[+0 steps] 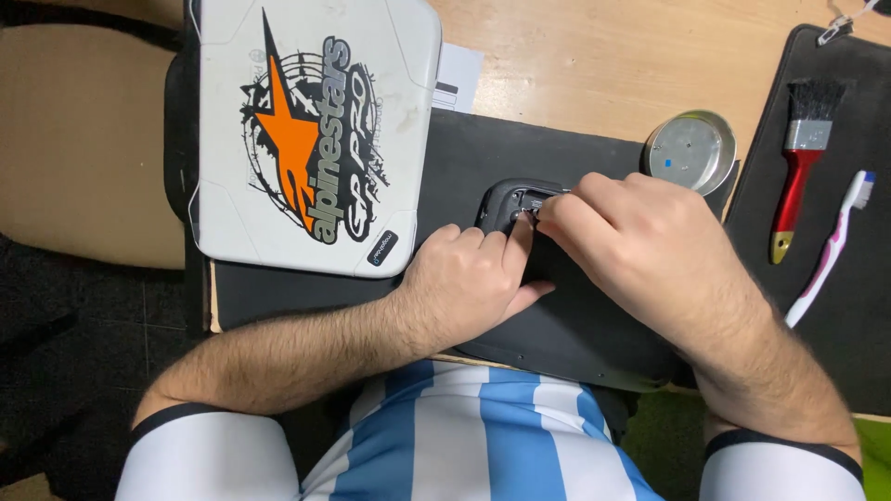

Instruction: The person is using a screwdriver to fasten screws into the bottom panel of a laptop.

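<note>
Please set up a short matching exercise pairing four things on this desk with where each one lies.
Things:
1. white laptop
2. round metal tin
3. red-handled brush
4. small black device

Places:
A. under both hands' fingertips
B. on the right-hand black mat, beside a toothbrush
C. far left of the desk, lid shut
D. just beyond the right hand, at the middle mat's corner

Pairs: 1-C, 2-D, 3-B, 4-A
</note>
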